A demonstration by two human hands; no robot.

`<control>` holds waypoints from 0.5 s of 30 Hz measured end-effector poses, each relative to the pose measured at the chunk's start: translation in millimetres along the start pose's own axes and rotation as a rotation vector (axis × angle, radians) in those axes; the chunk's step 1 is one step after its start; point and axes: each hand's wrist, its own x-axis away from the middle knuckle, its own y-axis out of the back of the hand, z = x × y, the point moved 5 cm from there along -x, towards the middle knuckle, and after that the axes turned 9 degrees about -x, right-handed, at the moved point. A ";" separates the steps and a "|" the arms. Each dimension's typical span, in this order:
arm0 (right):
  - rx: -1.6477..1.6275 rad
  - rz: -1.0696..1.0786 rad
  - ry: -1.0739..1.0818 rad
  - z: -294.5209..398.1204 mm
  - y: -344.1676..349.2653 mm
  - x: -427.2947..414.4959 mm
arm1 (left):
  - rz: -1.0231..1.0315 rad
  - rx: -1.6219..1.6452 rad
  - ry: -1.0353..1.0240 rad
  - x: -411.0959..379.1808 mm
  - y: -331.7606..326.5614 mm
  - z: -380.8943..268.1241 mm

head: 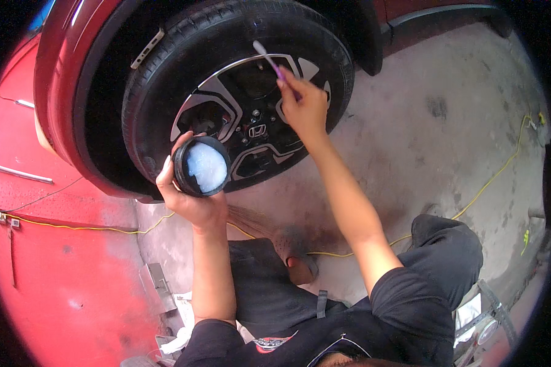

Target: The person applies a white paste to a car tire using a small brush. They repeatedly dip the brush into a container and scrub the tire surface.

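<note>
My left hand (pixel 197 208) holds up a round black tub (pixel 179 167), its mouth facing me. A pale bluish-white paste (pixel 207 167) fills much of it. Between the fingers of my right hand (pixel 308 108) is a small brush with a purple handle (pixel 281 73), like a toothbrush. Its whitish head lies over the black tire sidewall (pixel 229 43), near the upper rim edge; whether it touches the rubber I cannot tell. Behind both hands is the black and silver alloy wheel (pixel 257 130) with a Honda emblem. The tub hides part of its lower left.
A slim device with ports (pixel 147 48) rests on the tire tread under the red fender (pixel 57 91). A yellow cable (pixel 491 179) crosses the concrete floor. A broom (pixel 252 220) lies beside my foot. A red wall (pixel 69 275) stands at left, a metal frame (pixel 491 298) at lower right.
</note>
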 end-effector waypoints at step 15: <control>-0.403 -0.167 -0.220 -39.3 -30.6 16.2 | -0.049 0.069 0.024 -6.2 -4.9 5.9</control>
